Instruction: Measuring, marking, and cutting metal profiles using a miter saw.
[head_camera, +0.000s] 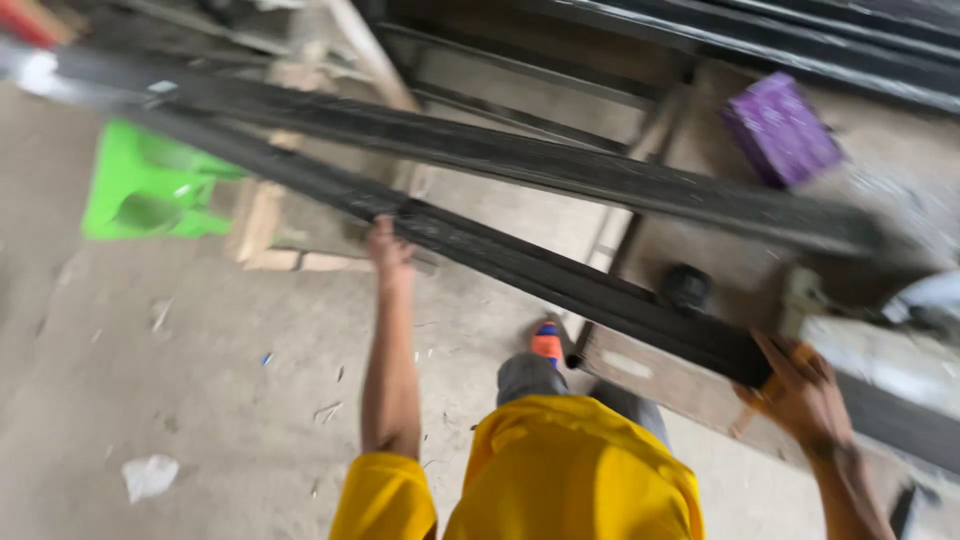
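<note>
- While the view blurs with motion, the concrete floor (180, 380) fills the lower left, scattered with small scraps and a crumpled bit of white paper (148, 474)
- A long black metal bar (560, 280) runs slantwise from upper left to lower right, raised above the floor, with both hands on it
- A second black bar (520, 160) lies beyond it, nearly alongside, resting across a wooden frame (290, 200)
- The person's yellow shirt (570, 470) shows at the bottom edge, grey trousers and an orange shoe (546, 342) below it
- A green plastic stool (150, 185) stands on the floor at the left
- A purple box (780, 128) sits at the upper right
- The right hand (800, 395) curls its fingers over the near end of the long bar, gripping it
- The left hand (388, 245), arm stretched forward, touches the bar's lower edge midway along; how far its fingers close I cannot tell
</note>
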